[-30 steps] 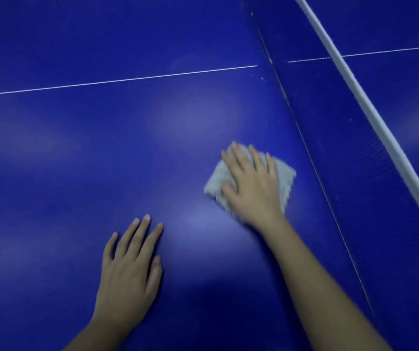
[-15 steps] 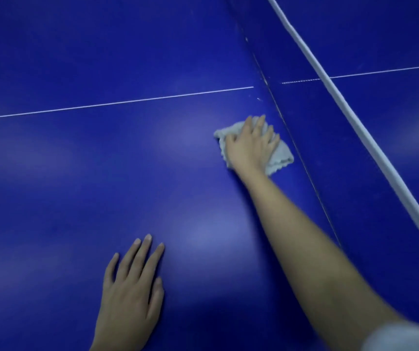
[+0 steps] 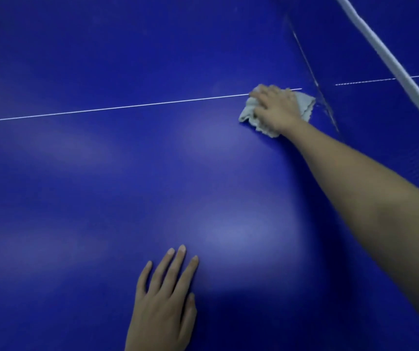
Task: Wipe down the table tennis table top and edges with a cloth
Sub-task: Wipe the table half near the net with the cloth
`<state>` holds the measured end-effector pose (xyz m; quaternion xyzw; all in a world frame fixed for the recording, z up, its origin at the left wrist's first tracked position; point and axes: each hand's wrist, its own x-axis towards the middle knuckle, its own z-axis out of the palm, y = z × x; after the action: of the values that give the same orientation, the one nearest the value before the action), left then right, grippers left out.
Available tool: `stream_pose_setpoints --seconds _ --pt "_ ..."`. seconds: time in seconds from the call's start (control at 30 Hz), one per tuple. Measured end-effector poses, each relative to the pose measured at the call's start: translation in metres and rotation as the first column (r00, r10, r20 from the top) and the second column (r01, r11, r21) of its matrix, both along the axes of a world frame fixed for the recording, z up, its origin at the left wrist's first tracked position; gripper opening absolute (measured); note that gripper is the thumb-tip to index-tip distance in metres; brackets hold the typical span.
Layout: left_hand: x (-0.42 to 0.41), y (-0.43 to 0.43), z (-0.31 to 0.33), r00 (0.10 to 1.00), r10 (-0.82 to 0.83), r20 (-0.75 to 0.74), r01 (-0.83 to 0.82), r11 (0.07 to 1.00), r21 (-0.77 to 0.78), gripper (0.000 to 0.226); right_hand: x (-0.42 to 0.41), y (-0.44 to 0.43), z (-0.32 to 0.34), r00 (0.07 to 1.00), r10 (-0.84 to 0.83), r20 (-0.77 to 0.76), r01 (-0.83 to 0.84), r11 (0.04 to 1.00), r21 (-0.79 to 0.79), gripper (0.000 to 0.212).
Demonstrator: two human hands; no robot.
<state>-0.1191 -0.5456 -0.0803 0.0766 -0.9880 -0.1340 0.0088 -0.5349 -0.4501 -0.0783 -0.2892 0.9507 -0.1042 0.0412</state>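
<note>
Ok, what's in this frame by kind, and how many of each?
hands: 2, left hand and right hand
cloth: 1
table: 1
net: 1
Total: 5

Your left hand (image 3: 162,305) lies flat on the table top (image 3: 102,186), nearest you, at the lower middle of the view. Your right hand (image 3: 276,107) reaches ahead and to the right and rests on the cloth (image 3: 247,112). The cloth lies on the table top, over the right end of the centre line (image 3: 127,106), which runs left from it. The net (image 3: 380,127) stands just right of the cloth. Its top tape (image 3: 384,51) lies further right.
</note>
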Motion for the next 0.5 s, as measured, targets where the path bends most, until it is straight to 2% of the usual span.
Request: stream_pose_setpoints --seconds 0.1,0.27,0.4,0.5 --pt "0.001 0.000 0.000 1.000 0.016 0.020 -0.016 1.000 0.013 0.053 0.051 0.014 0.004 0.964 0.223 0.146 -0.221 0.975 -0.031 0.052" --pt "0.001 0.000 0.003 0.999 0.017 0.046 -0.017 1.000 -0.002 0.052 0.178 0.063 0.018 0.902 0.359 0.241 -0.352 0.933 -0.074 0.068" --pt "0.002 0.001 0.004 0.998 0.017 0.054 -0.015 0.999 -0.032 0.052 0.302 0.102 0.005 0.892 0.443 0.092 -0.431 0.894 -0.126 0.059" --pt "0.003 0.001 0.001 0.999 0.019 0.048 -0.017 0.999 -0.046 0.052 0.393 0.120 -0.013 0.850 0.527 -0.013 -0.526 0.846 -0.081 0.038"
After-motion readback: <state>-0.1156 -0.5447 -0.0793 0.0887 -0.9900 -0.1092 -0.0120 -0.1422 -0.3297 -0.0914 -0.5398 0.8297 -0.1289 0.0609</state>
